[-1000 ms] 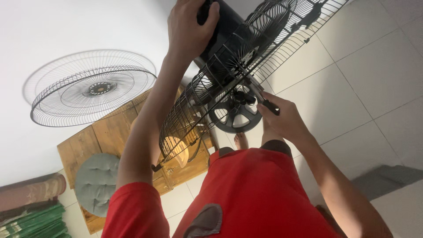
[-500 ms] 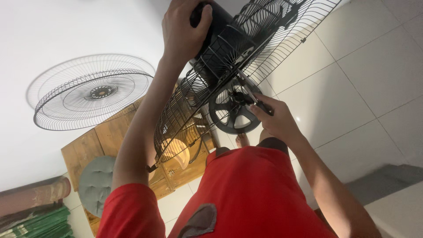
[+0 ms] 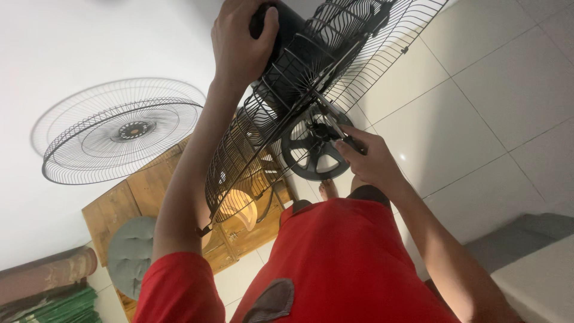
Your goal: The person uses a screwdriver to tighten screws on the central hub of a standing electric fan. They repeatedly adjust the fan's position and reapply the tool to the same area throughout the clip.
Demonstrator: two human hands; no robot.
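Your rear grille point(image 3: 251, 161) cups the black motor point(image 3: 299, 42), which sits in its hollow, and the round hub plate point(image 3: 311, 149) lies at the grille's centre; the second grille point(image 3: 119, 134) leans against the white wall and holds nothing. Since a second ago little has moved: your left hand point(image 3: 239, 42) still clamps the top of the motor, while your right hand point(image 3: 373, 161) has slid a touch closer to the hub, and the whole view has drifted slightly so that the wall grille sits lower in the picture. The fan body hangs between your two hands, tilted, above your red shirt point(image 3: 341, 263) and the pale floor tiles point(image 3: 478, 90). Your left hand is wrapped around the motor housing, fingers curled over its rim. Your right hand pinches a thin dark tool point(image 3: 335, 125) (its tip is hard to make out among the wires) against the hub plate, fingers pressed together around the handle. A wooden chair with a grey cushion point(image 3: 128, 254) stands below the wall grille.
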